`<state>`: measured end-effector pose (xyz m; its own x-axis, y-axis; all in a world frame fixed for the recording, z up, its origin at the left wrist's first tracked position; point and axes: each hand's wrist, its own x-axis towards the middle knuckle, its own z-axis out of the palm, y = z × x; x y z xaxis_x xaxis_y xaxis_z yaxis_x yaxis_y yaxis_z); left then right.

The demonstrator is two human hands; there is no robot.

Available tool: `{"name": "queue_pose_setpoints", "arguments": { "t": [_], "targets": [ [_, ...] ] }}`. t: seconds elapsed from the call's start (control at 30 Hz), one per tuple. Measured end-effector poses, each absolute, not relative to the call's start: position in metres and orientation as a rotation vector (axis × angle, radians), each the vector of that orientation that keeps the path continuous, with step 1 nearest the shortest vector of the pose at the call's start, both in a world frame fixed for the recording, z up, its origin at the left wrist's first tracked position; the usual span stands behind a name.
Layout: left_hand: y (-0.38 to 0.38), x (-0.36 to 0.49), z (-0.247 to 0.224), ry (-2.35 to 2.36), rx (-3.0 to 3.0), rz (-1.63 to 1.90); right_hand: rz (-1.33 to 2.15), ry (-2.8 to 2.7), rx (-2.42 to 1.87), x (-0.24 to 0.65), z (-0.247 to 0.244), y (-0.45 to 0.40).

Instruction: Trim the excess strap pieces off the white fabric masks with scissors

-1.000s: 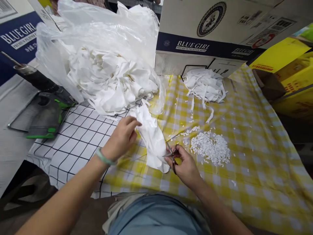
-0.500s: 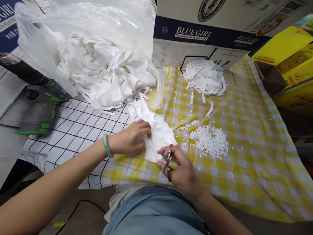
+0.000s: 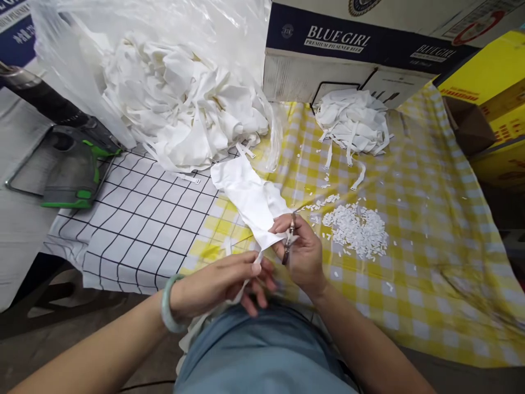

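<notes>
A white cloth piece (image 3: 250, 200) stretches over the checked cover toward me. My right hand (image 3: 301, 251) pinches its near corner and also holds small metal scissors (image 3: 290, 238), whose handles show at the fingers. A narrow white strap runs from that corner to my left hand (image 3: 241, 279), which has it between thumb and forefinger, the other fingers spread and a little blurred. A pale green bangle (image 3: 169, 303) circles my left wrist. Right of my right hand lies a heap of small white cut bits (image 3: 359, 230).
A plastic bag (image 3: 270, 131) of white cloth pieces (image 3: 176, 109) stands at the back left. White straps (image 3: 353, 120) are piled before a Blue Girl carton (image 3: 320, 41). A grey-green tool (image 3: 71, 164) lies at the left, yellow boxes (image 3: 506, 117) at the right.
My left hand has come off the cloth's left side toward my body and now has the strap. My right hand has risen slightly and grips the cloth corner. The camera view has shifted a little.
</notes>
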<state>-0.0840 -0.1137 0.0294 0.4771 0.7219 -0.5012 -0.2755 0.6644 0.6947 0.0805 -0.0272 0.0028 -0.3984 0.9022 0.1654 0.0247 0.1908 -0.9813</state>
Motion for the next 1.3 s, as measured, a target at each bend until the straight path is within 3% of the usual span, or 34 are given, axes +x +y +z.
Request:
{"name": "queue_pose_setpoints", "arguments": {
  "t": [0.13,0.4,0.5,0.63,0.77,0.93,1.0,1.17,1.3],
  "targets": [
    [-0.108,-0.068,0.029,0.563,0.165,0.827,1.332,-1.561,-0.897,0.083,0.018,-0.023],
    [-0.096,-0.064,0.042,0.710,0.307,0.820,1.347,-1.491,-0.849,0.100,0.012,-0.026],
    [-0.095,-0.065,0.043,0.820,0.489,0.793,1.335,-1.501,-0.809,0.102,0.012,-0.026],
    [-0.096,-0.068,0.051,1.207,1.184,0.951,1.329,-1.514,-0.872,0.102,0.009,-0.026],
    [-0.096,-0.069,0.061,1.437,1.612,1.082,1.541,-1.399,-0.979,0.091,-0.002,-0.036],
    [-0.085,-0.057,0.051,1.112,1.211,1.260,1.834,-1.281,-0.972,0.087,-0.008,-0.057],
    [-0.081,-0.048,0.042,1.114,1.076,1.308,1.744,-1.494,-1.002,0.099,-0.001,-0.056],
    [-0.080,-0.031,0.028,1.168,1.064,1.304,1.079,-2.122,-1.178,0.143,0.026,-0.033],
    [-0.081,-0.024,0.025,1.148,1.074,1.265,0.963,-2.363,-1.217,0.157,0.034,-0.023]
  ]
}}
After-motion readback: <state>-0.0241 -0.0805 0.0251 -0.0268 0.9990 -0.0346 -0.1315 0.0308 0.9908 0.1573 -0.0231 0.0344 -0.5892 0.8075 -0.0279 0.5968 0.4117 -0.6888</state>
